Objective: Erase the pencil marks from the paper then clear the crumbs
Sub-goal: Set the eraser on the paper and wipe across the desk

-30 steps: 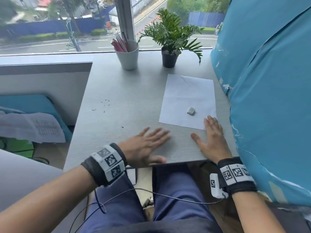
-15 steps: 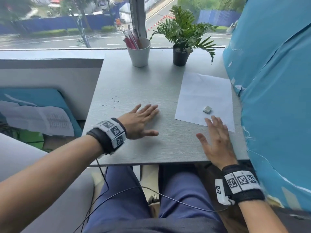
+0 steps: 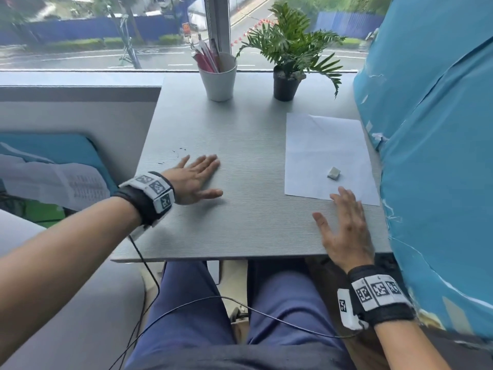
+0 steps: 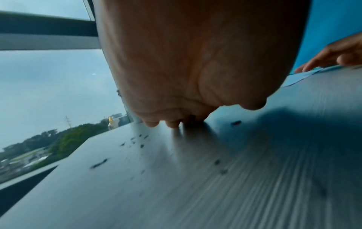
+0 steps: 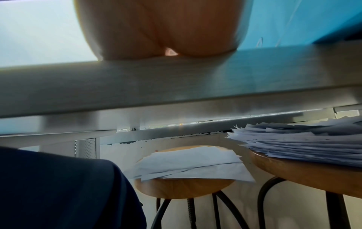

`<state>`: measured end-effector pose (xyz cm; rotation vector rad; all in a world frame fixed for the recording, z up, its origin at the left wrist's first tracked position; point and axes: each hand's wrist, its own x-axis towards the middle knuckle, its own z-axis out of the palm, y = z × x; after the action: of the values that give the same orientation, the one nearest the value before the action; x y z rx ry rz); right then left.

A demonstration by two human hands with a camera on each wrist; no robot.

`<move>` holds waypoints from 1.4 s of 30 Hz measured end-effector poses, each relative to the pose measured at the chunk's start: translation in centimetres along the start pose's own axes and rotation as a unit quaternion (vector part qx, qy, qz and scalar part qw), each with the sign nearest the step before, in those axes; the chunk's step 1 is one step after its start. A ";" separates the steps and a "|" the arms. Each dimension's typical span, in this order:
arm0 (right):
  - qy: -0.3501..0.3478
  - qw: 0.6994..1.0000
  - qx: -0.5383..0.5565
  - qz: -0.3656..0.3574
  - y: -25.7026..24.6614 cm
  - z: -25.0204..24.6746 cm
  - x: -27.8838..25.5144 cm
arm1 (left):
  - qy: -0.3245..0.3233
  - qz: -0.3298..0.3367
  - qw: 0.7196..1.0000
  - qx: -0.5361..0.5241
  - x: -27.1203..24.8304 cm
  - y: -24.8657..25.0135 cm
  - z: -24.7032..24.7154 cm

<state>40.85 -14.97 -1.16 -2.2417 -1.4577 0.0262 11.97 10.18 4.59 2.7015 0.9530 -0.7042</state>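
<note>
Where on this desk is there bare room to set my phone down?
Bare: desk between left hand and paper, and below the white cup. Crowded: crumbs beyond the left hand; eraser and right hand at the paper.

Eraser (image 3: 333,173) on paper (image 3: 320,153); crumbs (image 3: 178,153) left.

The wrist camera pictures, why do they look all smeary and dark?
Left wrist view: the grey table streaks with motion blur, and the left hand casts a dark shadow on it. Right wrist view: the right hand is blurred, bright window behind. Head view: sharp, evenly daylit.
</note>
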 end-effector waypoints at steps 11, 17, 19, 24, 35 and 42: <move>0.023 0.999 -0.002 0.027 0.0 0.3 0.1 | 0.044 0.204 0.978 0.019 -0.1 10.1 2.8; 0.020 0.999 0.005 0.037 0.1 0.2 0.0 | -0.010 0.021 1.000 0.012 -0.1 0.7 -0.3; 0.023 0.999 0.010 0.033 0.0 0.1 0.1 | -0.040 -0.040 0.998 0.029 -0.9 -1.2 -1.2; 0.023 0.999 0.011 0.033 -0.1 0.1 0.1 | 0.063 0.059 0.993 0.079 -5.8 -0.4 -0.4; 0.025 0.999 0.004 0.031 -0.2 0.0 0.1 | 0.059 0.176 0.973 0.136 -7.6 -4.6 4.2; 0.039 0.999 0.011 0.034 -0.2 0.2 0.2 | 0.114 0.073 0.982 0.134 -6.1 -3.7 0.1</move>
<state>40.68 -14.69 -1.20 -2.2481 -1.3345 -0.0235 5.44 9.66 7.43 3.1058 0.7396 -0.5360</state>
